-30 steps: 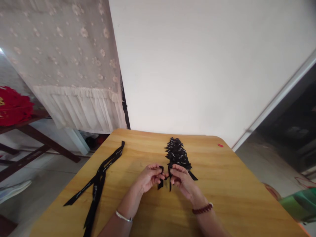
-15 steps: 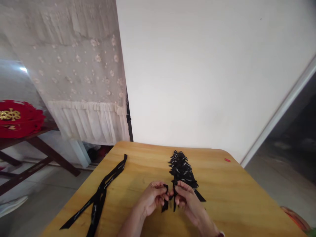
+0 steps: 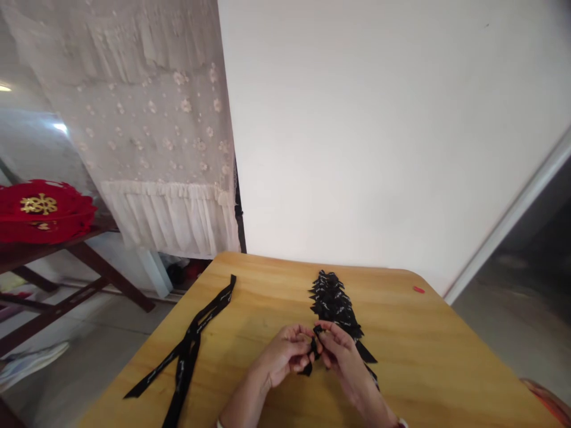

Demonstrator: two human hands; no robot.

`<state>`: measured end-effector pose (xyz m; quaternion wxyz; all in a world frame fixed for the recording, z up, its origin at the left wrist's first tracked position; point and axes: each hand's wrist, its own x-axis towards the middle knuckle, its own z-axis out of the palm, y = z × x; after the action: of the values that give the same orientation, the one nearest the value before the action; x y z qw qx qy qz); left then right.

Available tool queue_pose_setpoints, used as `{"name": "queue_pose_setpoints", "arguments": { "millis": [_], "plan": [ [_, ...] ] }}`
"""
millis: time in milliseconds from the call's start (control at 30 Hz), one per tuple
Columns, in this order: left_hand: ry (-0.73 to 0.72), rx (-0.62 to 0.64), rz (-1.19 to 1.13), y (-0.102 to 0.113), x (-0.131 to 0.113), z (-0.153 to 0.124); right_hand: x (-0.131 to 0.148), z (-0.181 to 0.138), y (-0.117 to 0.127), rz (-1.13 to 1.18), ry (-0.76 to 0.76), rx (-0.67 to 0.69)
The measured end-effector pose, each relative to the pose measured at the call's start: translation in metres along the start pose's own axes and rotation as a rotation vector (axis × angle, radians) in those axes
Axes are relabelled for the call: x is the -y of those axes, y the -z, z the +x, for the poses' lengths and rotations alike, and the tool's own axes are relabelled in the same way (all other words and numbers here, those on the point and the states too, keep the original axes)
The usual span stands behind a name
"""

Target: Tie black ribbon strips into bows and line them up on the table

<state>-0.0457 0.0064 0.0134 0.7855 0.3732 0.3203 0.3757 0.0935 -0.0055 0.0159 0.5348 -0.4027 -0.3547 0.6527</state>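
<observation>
Both my hands meet over the near middle of the wooden table, working a black ribbon [image 3: 306,369] between them. The fingers of my left hand [image 3: 289,353] pinch one part of it, and a short tail hangs below them. My right hand [image 3: 339,351] pinches a folded part close beside, its fingertips almost touching the left ones. Just beyond lies a row of black ribbon bows [image 3: 332,303] with pale lettering, overlapping one another. More ribbon ends stick out to the right of my right hand, which partly hides them.
Loose black ribbon strips [image 3: 191,342] lie crossed on the left of the table [image 3: 263,285]. A small red object [image 3: 418,289] rests near the far right corner. Behind stand a white wall [image 3: 348,131] and a lace curtain [image 3: 169,137]. A red item [image 3: 49,211] sits on a dark stand.
My hands have come closer together, and the ribbon between them is now bunched tighter, with less tail hanging down. The whole view has shifted slightly.
</observation>
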Motion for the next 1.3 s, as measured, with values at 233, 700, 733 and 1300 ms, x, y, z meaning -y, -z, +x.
{"name": "queue_pose_setpoints", "arguments": {
  "millis": [233,700,733,1300],
  "plan": [
    [0.014,0.003,0.072,0.001,0.004,0.001,-0.005,0.0,-0.003,-0.16,0.058,-0.004],
    [0.022,-0.047,0.08,0.004,0.01,0.007,-0.022,0.007,0.008,-0.383,0.139,-0.01],
    [0.019,-0.047,0.08,0.004,0.01,0.006,-0.022,0.006,0.007,-0.375,0.157,-0.014],
    [0.126,0.058,-0.072,0.007,0.0,0.002,-0.004,-0.006,0.0,-0.331,0.124,0.272]
  ]
}}
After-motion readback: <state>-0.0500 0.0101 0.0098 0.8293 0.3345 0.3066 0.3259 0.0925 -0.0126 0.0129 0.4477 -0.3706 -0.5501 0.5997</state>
